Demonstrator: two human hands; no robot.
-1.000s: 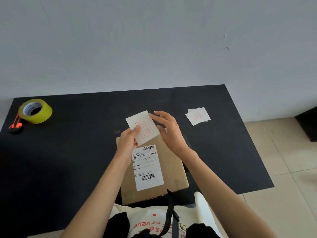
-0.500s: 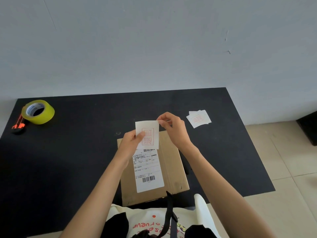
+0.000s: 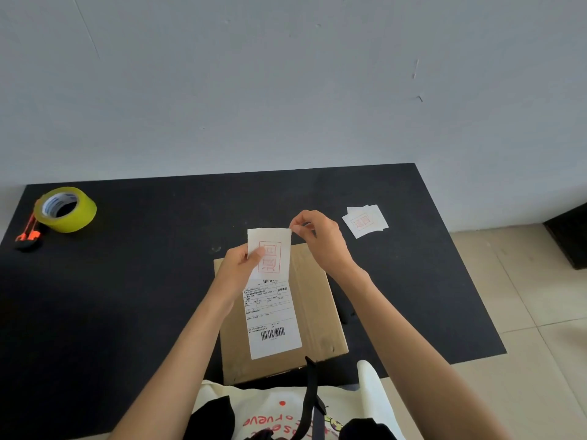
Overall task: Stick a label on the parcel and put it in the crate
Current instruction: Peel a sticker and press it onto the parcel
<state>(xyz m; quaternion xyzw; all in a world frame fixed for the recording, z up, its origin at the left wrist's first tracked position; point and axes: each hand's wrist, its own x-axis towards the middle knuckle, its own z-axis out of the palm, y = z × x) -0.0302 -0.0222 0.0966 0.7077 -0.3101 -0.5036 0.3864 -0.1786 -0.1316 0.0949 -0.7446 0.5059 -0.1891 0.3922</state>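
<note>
A brown cardboard parcel (image 3: 314, 309) lies on the black table near its front edge, with a white shipping label (image 3: 271, 319) stuck on its top. Above the parcel's far end I hold a small white label with a red stamp (image 3: 273, 249) upright. My left hand (image 3: 236, 268) pinches its lower left side. My right hand (image 3: 320, 239) pinches its top right corner with thumb and forefinger. No crate is in view.
A small pile of spare stamped labels (image 3: 365, 220) lies to the right on the black table (image 3: 143, 281). A yellow tape roll (image 3: 65, 209) and an orange-handled tool (image 3: 27, 233) sit at the far left. Tiled floor lies to the right.
The small label has turned from tilted to upright and sits higher. My right hand has slid from the label's side to its top right corner.
</note>
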